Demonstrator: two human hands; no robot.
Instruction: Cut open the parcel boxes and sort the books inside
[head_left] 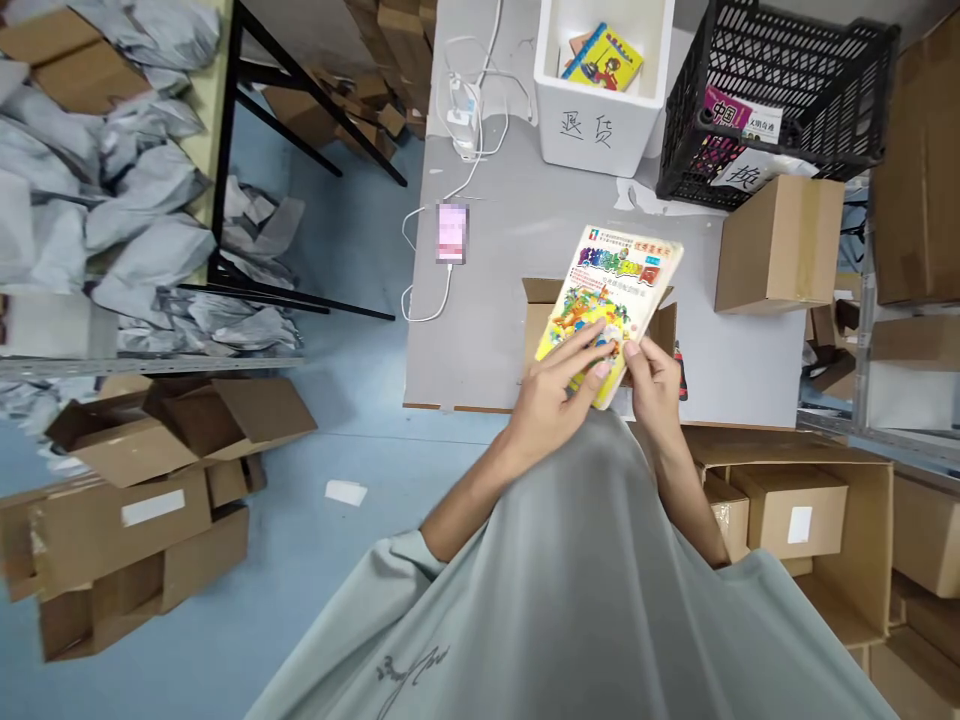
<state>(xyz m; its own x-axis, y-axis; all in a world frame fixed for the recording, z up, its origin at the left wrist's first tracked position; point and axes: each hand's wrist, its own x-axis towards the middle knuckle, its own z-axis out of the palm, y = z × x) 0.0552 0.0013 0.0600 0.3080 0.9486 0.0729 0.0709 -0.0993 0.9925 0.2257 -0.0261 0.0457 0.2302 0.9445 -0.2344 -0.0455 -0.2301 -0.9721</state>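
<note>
A children's book (pixel 600 290) with a colourful cartoon cover and a yellow lower part is held tilted above the table. My left hand (pixel 559 390) lies across the lower part of its cover, fingers stretched out and slightly apart. At the book's lower right edge, my right hand (pixel 655 385) pinches it, thumb on the cover. Beneath the book is an open cardboard box (pixel 537 315), mostly covered by it, so its inside cannot be seen. A small red and black object (pixel 681 372), partly hidden, lies just right of my right hand.
A phone (pixel 452 233) on a white cable lies on the grey table (pixel 480 350). Behind stand a white bin (pixel 600 125) with books, a black crate (pixel 780 100) and a closed carton (pixel 780 245). Grey parcels (pixel 97 170) fill a left shelf; opened boxes (pixel 150 500) lie below.
</note>
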